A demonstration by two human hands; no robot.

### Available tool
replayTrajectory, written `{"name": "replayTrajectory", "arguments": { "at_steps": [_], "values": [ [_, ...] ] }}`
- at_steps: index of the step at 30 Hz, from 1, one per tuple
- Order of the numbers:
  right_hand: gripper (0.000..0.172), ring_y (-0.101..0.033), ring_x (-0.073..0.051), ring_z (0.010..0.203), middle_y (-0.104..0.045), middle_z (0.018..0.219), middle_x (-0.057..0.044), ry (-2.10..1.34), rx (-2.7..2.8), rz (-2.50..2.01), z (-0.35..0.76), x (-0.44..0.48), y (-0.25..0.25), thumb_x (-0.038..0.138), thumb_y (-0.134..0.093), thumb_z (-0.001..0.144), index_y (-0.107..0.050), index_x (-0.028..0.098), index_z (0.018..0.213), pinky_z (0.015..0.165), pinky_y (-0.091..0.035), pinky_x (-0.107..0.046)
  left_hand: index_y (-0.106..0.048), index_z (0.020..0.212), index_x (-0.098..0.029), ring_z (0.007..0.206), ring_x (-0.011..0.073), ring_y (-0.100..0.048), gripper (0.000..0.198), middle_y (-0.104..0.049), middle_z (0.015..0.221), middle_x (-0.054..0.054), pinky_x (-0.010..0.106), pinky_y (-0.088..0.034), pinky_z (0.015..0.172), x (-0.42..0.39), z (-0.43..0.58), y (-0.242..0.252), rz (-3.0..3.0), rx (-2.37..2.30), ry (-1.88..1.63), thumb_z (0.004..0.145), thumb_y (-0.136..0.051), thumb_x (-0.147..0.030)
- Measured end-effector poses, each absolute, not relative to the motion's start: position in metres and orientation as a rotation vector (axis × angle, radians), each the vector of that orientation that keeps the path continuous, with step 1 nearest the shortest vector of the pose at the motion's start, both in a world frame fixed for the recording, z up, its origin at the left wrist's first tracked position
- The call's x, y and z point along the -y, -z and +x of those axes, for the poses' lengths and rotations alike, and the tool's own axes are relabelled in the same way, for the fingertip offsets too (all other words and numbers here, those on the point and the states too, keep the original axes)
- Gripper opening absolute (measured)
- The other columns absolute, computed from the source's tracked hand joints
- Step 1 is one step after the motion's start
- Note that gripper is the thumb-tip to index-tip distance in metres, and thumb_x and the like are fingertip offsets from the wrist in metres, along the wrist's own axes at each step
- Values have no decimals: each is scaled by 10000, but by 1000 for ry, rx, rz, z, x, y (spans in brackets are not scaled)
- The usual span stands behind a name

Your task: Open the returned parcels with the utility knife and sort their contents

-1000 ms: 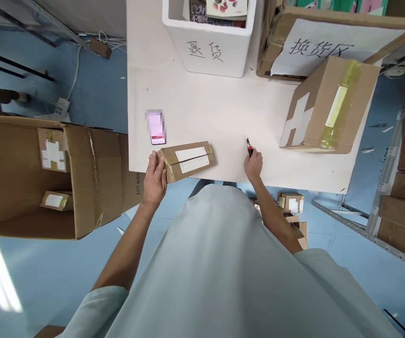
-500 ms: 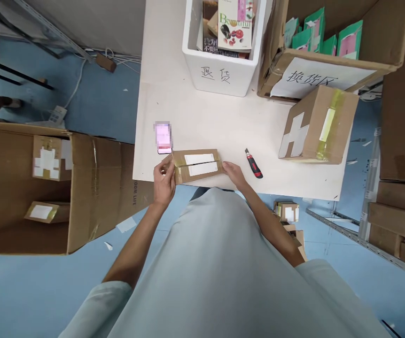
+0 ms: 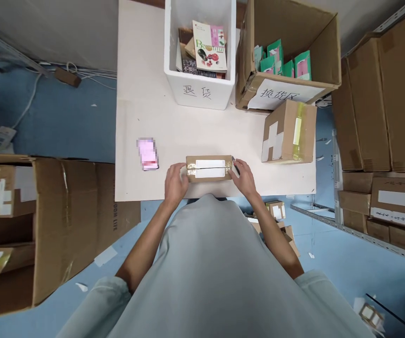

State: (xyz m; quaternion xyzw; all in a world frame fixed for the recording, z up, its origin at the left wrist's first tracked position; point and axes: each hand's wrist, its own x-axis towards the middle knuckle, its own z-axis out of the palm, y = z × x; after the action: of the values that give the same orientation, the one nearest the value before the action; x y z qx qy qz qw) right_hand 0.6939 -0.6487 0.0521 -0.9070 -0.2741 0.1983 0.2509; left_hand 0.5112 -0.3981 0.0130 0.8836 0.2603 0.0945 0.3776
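A small flat cardboard box (image 3: 210,176) lies near the table's front edge. A white label runs along its top, split by the seam, with clear tape at both ends. My left hand (image 3: 175,184) closes on the box's left end. At the right end, my right hand (image 3: 244,179) has its fingers round a utility knife (image 3: 236,166), of which only a dark part shows; its fingertips also touch the box. The rest of the knife is hidden by the hand. To the left of the box lies a phone (image 3: 148,154) with a blurred pink screen.
A white foam bin (image 3: 202,96) with books stands at the back. Beside it is an open carton (image 3: 294,28) holding green-and-pink packets. A taped box (image 3: 289,134) sits on the table's right. A large open carton (image 3: 79,220) stands left of the table (image 3: 188,131); stacked cartons (image 3: 371,103) line the right.
The utility knife has left the tabletop and is now in my right hand. The small box has turned straighter, and my left hand has shifted its hold. The camera view has moved too.
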Motion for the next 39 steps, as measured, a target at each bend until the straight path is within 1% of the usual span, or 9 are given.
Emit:
{"name": "replayTrajectory", "arguments": {
  "at_steps": [4, 7, 11, 15, 18, 21, 27, 32, 39],
  "values": [
    [488, -449, -358, 1595, -470, 1755, -195, -649, 1134, -2552, 718, 619, -56, 267, -654, 1081, -611, 174, 1558, 1285, -463, -527, -671, 1389, -203, 1340, 399, -601, 444, -673, 1431, 179, 554, -533, 1106, 404, 527, -35, 2512, -256, 19, 960, -742, -291],
    [415, -589, -368, 1433, -611, 1601, -233, -774, 1338, -2624, 730, 603, -58, 206, -567, 1116, -612, 147, 1524, 1182, -523, -507, -680, 1294, -188, 1259, 410, -625, 414, -678, 1352, 199, 529, -538, 1002, 405, 541, -35, 2636, -184, 217, 893, -779, -168],
    [351, -680, -366, 1229, -722, 1358, -236, -871, 1541, -2673, 739, 596, -64, 315, -511, 1168, -640, 110, 1423, 1047, -562, -461, -673, 1180, -172, 1184, 406, -638, 365, -675, 1247, 202, 503, -528, 935, 409, 550, -30, 2712, -190, 282, 841, -749, -62],
    [527, -676, -377, 1252, -674, 1446, -232, -861, 1759, -2611, 749, 598, -68, 459, -690, 1097, -597, 101, 1473, 1019, -571, -446, -680, 1062, -192, 1117, 367, -640, 185, -687, 1145, 178, 476, -517, 903, 416, 546, -27, 2738, -160, 198, 950, -614, -61],
    [650, -684, -372, 1273, -633, 1527, -236, -839, 1855, -2577, 754, 601, -68, 359, -739, 1057, -500, 119, 1612, 992, -580, -421, -691, 961, -227, 1033, 322, -639, 285, -689, 1015, 133, 451, -514, 895, 422, 537, -21, 2731, -134, 144, 1042, -471, -64],
    [475, -726, -339, 1222, -689, 1475, -220, -866, 1822, -2581, 759, 603, -66, 254, -545, 1128, -551, 155, 1592, 959, -575, -385, -703, 924, -236, 1003, 314, -636, 324, -687, 994, 126, 448, -518, 892, 427, 526, -13, 2709, -182, 114, 1057, -458, -72],
    [489, -783, -297, 1086, -827, 1210, -129, -866, 1191, -2602, 776, 602, -49, 425, -477, 1185, -519, 203, 1618, 957, -559, -358, -705, 1005, -221, 1066, 323, -648, 294, -684, 1107, 149, 450, -518, 922, 437, 508, 4, 2719, -241, 180, 1008, -493, -18],
    [637, -761, -265, 1078, -765, 1328, -163, -678, 591, -2575, 768, 597, -26, 480, -577, 1123, -450, 135, 1643, 939, -582, -349, -696, 1126, -204, 1092, 341, -653, 120, -684, 1162, 153, 460, -547, 901, 444, 500, 3, 2637, -254, 171, 1025, -629, -199],
    [329, -644, -339, 1252, -750, 1260, -189, -508, 1441, -2599, 708, 576, -38, 196, -451, 1128, -763, 174, 1230, 1097, -524, -458, -728, 1216, -192, 1122, 294, -728, 266, -742, 1155, 139, 521, -510, 1178, 440, 543, -16, 2702, -61, 78, 1111, -487, -230]
  ]
}}
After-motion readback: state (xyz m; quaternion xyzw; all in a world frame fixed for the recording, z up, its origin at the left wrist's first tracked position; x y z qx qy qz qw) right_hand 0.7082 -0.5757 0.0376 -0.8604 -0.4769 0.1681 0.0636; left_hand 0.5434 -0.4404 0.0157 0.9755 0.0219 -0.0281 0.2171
